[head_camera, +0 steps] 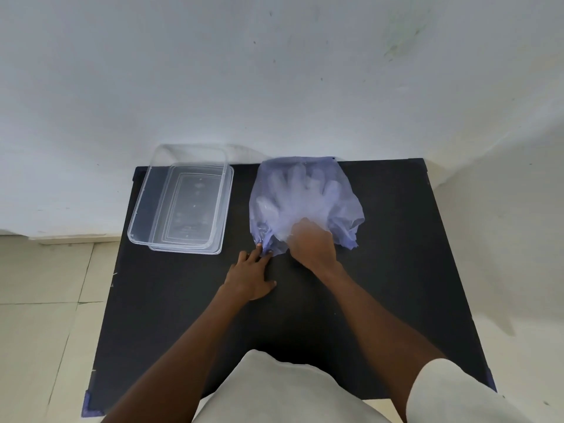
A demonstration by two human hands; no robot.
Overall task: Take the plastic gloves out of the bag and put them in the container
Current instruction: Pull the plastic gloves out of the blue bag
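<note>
A thin blue-purple plastic bag (345, 190) lies at the back right of the black table (396, 270). Pale clear plastic gloves (300, 187) show through it, fingers pointing toward the wall. My right hand (314, 244) reaches into the bag's near opening, its fingers closed around the gloves' cuff end. My left hand (251, 277) rests flat on the table, and its fingertips press the bag's near-left corner down. A clear rectangular plastic container (139, 206) stands empty at the back left, apart from both hands.
A white wall rises just behind the table's far edge. Pale floor tiles (39, 315) lie to the left. My light shorts (290, 395) cover the table's near edge. Bare tabletop lies between container and bag.
</note>
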